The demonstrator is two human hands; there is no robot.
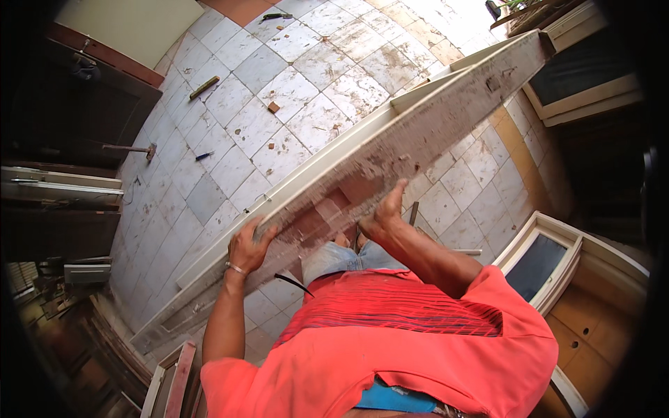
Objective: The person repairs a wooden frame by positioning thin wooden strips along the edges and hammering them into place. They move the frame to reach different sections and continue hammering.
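Observation:
A long wooden frame [428, 132] crosses in front of me, slanting from lower left to upper right. Its near face is rough, grey-brown and stained, while the far side is painted cream. My left hand [249, 245] is closed over its upper edge, with the thumb on the rough face. Along the lower edge my right hand [385, 216] grips the frame, thumb pointing up against the face and the other fingers mostly hidden beneath. Part of the frame's far side is out of sight behind the rough board.
On the tiled floor [258, 73] lie a hammer [148, 151], a blue-handled tool [204, 156], a wood strip [204, 88] and brick bits [273, 107]. A cream-framed cabinet [582, 254] stands at right. Dark panels [104, 104] line the left. Another glazed frame [585, 83] is near the frame's far end.

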